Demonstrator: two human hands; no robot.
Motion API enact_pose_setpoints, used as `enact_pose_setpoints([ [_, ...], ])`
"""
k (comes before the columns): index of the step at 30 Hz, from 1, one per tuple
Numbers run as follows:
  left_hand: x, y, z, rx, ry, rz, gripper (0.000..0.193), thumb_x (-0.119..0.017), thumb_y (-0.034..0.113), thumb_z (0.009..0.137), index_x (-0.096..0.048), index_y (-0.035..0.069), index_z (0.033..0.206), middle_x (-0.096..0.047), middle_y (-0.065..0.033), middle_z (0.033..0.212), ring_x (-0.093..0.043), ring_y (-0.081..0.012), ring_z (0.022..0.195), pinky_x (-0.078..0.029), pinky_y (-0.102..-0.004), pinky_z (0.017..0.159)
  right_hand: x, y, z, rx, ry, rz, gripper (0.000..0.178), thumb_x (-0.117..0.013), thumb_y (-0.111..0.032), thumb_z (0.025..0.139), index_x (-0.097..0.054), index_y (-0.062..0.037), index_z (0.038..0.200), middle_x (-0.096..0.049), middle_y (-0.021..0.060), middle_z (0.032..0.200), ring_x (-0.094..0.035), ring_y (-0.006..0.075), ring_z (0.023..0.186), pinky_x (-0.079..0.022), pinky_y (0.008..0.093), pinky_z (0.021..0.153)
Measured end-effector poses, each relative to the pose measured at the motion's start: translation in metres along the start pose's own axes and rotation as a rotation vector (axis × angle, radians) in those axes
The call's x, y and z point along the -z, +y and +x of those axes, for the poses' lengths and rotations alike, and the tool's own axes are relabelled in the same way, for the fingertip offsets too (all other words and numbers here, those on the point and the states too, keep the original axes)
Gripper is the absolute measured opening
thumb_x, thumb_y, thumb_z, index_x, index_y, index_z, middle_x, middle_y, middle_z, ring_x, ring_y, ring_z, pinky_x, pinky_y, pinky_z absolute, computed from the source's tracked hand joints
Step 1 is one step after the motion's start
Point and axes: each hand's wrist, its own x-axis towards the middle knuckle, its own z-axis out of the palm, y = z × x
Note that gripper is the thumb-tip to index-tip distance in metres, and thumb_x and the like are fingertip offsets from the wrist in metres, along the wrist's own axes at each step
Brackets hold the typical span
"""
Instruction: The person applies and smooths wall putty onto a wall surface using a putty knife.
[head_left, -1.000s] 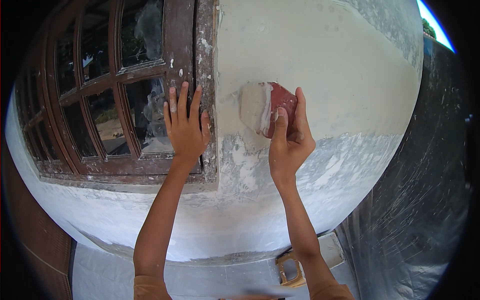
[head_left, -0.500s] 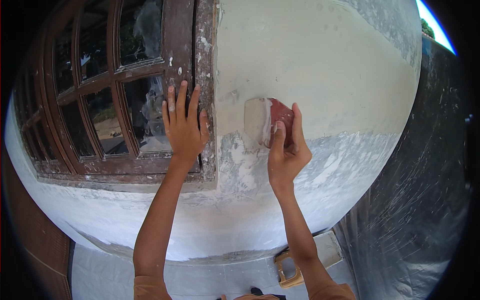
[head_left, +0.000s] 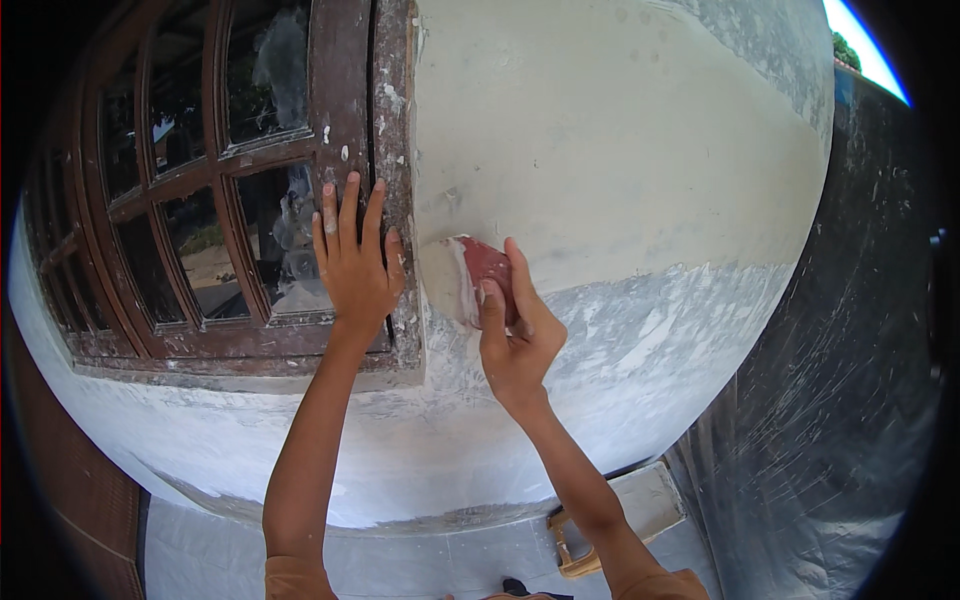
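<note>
My left hand (head_left: 357,270) lies with fingers spread on the brown wooden window frame (head_left: 340,110), which is spotted with white. To its right, my right hand (head_left: 522,335) grips a red putty scraper (head_left: 488,278) between thumb and fingers. Pale filler coats the scraper's left part, and that edge meets the wall close to the frame's right side. A smooth cream filler layer (head_left: 600,150) covers the wall above; below it the wall (head_left: 620,330) is patchy grey and white. The exact line of the blade is hard to make out against the filler.
Dark glass panes (head_left: 205,250) fill the window on the left. A black plastic sheet (head_left: 830,400) hangs at the right. Down on the floor, a yellowish stool (head_left: 580,565) stands behind my right forearm, by a pale board (head_left: 650,500). Grey sheeting (head_left: 430,560) covers the floor.
My right hand has moved left and slightly down with the scraper, bringing it close to the window frame. My left hand stays flat on the frame.
</note>
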Motion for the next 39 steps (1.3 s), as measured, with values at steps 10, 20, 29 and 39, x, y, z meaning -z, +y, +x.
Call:
enact_pose_setpoints([
  [10, -0.001, 0.003, -0.001, -0.009, 0.01, 0.007, 0.047, -0.041, 0.023, 0.097, -0.044, 0.009, 0.141, -0.036, -0.014, 0.151, -0.024, -0.0375, 0.143, -0.018, -0.054, 0.113, 0.009, 0.005, 0.019, -0.02, 0.024, 0.037, 0.041, -0.061, 0.002, 0.09, -0.056, -0.0005, 0.131, -0.071, 0.0149, 0.089, -0.064, 0.0092, 0.079, -0.048, 0.0213, 0.067],
  [20, -0.002, 0.0, 0.0, -0.004, 0.022, -0.007, 0.047, -0.043, 0.023, 0.096, -0.046, 0.011, 0.141, -0.037, -0.0128, 0.151, -0.026, -0.0369, 0.142, -0.019, -0.0546, 0.113, -0.003, 0.006, 0.026, 0.052, 0.002, 0.025, 0.039, -0.061, 0.001, 0.091, -0.058, 0.0007, 0.13, -0.071, 0.0127, 0.084, -0.064, 0.0092, 0.075, -0.049, 0.0233, 0.068],
  [29, -0.004, 0.001, -0.002, -0.008, 0.019, 0.021, 0.046, -0.04, 0.024, 0.097, -0.045, 0.011, 0.141, -0.037, -0.0128, 0.151, -0.025, -0.0371, 0.143, -0.02, -0.0548, 0.112, 0.019, 0.017, 0.003, -0.015, 0.069, 0.073, 0.039, -0.06, 0.003, 0.09, -0.057, 0.0033, 0.129, -0.071, 0.017, 0.096, -0.068, 0.0155, 0.087, -0.052, 0.0248, 0.075],
  [39, -0.001, 0.003, -0.003, -0.007, -0.002, 0.019, 0.046, -0.04, 0.023, 0.097, -0.047, 0.009, 0.14, -0.036, -0.0138, 0.151, -0.025, -0.0365, 0.143, -0.018, -0.0532, 0.113, 0.023, 0.017, -0.01, -0.069, 0.088, 0.044, 0.041, -0.062, 0.003, 0.089, -0.058, 0.0009, 0.129, -0.071, 0.0171, 0.091, -0.066, 0.0133, 0.077, -0.051, 0.0245, 0.068],
])
